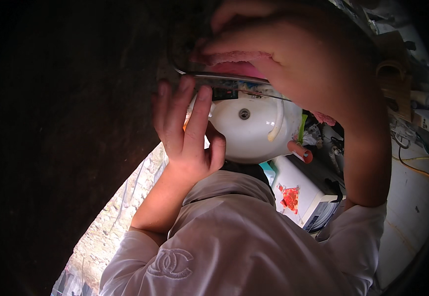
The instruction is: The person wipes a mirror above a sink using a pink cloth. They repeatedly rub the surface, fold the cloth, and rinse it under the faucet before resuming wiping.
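A pink cloth (236, 57) is gripped in my right hand (273, 44), which reaches across the top of the view. Just below the cloth runs a thin metal-coloured rim (229, 77), seen edge-on. My left hand (190, 125) is raised with its fingers spread, their tips close to the rim's left part; whether they touch it I cannot tell. Below and behind the rim lies a white washbasin (251, 137) with a round drain (244, 114) and a pale curved spout (278, 118). What the dark surface at the left belongs to is unclear.
An orange-pink tube (300, 151) and a bright green item (303, 128) stand at the basin's right edge. A white appliance (299, 192) with a red patch is lower right. Cables (414, 159) and a brown cardboard box (393, 81) are at the far right.
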### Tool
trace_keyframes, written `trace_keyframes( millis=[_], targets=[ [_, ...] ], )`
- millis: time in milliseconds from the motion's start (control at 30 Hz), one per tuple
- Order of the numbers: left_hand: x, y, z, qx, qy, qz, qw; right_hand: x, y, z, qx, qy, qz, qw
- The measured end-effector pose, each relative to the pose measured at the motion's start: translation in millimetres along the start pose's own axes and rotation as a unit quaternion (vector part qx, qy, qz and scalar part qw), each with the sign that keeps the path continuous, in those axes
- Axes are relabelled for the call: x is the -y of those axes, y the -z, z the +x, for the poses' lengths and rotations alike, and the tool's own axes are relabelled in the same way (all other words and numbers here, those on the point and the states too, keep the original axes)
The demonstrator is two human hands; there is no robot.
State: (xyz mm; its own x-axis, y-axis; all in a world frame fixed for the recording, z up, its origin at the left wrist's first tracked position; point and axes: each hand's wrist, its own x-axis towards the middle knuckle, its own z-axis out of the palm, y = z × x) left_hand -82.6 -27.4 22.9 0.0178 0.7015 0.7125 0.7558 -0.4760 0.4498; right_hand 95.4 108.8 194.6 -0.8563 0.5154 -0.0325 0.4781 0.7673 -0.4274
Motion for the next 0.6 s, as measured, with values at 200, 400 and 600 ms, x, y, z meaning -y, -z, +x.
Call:
trace_keyframes(
  millis=[200,400,600],
  targets=[
    [-2.0,1.4,3.1,0.009,-0.001,-0.003,1.0,-16.7,-1.6,1.3,0.028,0.037,0.056,0.997],
    [-2.6,1.2,3.2,0.009,0.003,-0.006,1.0,-1.9,25.9,3.9,0.114,-0.009,0.038,0.993],
    [-1.8,-0.4,0.7,0.013,0.001,-0.006,1.0,-16.5,14.5,5.9,0.08,0.077,0.086,0.99]
  ],
)
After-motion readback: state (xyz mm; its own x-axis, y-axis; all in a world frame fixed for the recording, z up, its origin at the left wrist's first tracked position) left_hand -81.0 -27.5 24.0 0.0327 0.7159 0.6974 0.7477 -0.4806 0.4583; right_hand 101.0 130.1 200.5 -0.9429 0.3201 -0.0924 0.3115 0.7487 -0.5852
